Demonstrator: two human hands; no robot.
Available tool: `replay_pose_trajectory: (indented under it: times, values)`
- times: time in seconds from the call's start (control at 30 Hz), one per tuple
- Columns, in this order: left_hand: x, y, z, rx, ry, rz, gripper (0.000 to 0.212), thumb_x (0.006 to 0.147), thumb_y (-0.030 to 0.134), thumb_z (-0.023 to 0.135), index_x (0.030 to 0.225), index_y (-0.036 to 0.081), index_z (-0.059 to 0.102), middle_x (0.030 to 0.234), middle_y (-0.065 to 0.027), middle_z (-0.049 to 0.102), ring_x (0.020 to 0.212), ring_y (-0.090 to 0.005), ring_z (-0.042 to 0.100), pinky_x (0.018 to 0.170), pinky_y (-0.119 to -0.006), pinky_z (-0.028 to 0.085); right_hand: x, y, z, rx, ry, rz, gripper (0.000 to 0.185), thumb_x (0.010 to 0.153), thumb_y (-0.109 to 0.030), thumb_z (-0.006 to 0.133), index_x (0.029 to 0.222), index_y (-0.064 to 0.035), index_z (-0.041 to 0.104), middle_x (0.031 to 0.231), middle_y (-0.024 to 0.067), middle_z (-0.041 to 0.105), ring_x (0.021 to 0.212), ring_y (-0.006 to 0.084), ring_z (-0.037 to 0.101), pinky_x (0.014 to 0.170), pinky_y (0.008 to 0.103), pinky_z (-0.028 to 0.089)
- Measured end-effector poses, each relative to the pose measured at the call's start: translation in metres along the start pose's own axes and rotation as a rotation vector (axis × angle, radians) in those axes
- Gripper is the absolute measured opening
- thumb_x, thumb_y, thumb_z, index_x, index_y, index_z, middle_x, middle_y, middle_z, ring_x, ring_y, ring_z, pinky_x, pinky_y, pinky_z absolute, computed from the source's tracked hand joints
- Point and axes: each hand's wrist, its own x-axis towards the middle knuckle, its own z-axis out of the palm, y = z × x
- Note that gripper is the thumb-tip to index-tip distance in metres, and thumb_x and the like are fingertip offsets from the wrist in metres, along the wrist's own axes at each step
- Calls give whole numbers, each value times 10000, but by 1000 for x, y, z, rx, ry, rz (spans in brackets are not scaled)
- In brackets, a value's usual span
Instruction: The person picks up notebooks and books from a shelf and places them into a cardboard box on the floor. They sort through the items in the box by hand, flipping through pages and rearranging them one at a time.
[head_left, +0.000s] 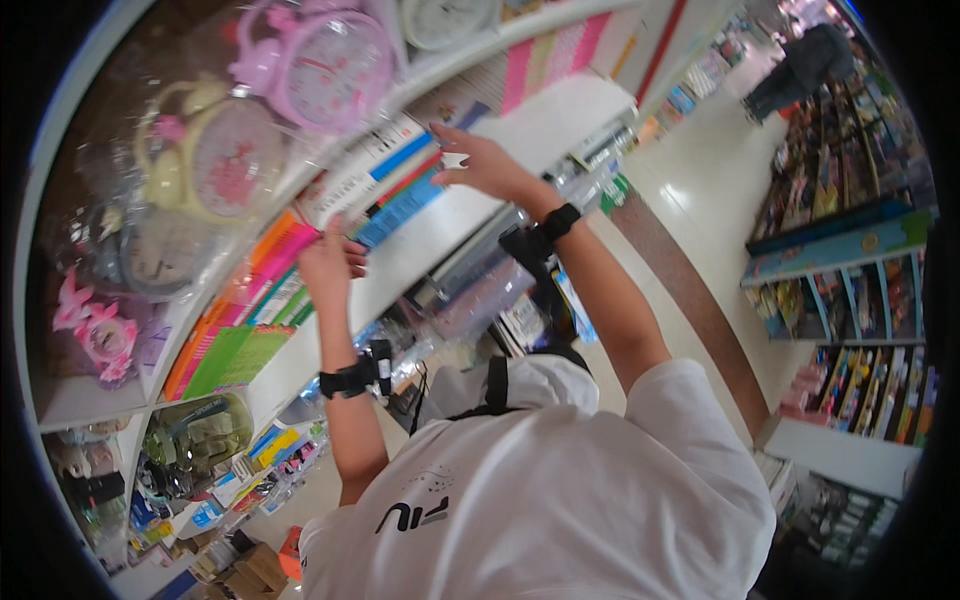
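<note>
My left hand (327, 262) is at a row of books or notebooks on a white shelf (405, 262). It touches or nearly touches the end of a bright pink one (289, 251), its fingers partly curled; I cannot tell if it grips anything. To the right, my right hand (487, 166) hovers with its fingers apart beside a blue-and-white book or box (401, 154). Between the hands are white items with printing (337, 199) and a blue one (405, 214). Green (240, 360) and orange (199, 345) items stand at the row's left end. Both wrists wear black straps.
Above the row, a shelf holds plastic-wrapped alarm clocks, among them a pink one (330, 71) and a cream one (225, 157). A clear bag (199, 431) sits lower left, near cardboard boxes (255, 574). Across the aisle floor (682, 195) stand stocked racks (832, 172); a person (806, 67) is farther off.
</note>
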Motion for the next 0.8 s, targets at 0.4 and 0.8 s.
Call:
replay_pose_trajectory:
  times: [0.4, 0.8]
  values:
    - [-133, -23, 89, 350, -1095, -350, 392, 969, 300, 472, 792, -1, 650, 546, -34, 560, 428, -67, 464, 421, -205, 332, -346, 76, -64, 799, 501, 1052, 296, 930, -298, 575, 999, -13, 612, 667, 7, 565, 617, 131, 601, 566, 265, 501]
    - [-125, -425, 312, 508, -703, -786, 468, 879, 191, 568, 1311, 43, 463, 1160, -111, 592, 930, -205, 635, 666, -317, 537, -510, 256, 119, 1185, 934, 1668, 433, 898, -486, 504, 876, -57, 558, 486, -47, 294, 370, 76, 261, 357, 251, 183]
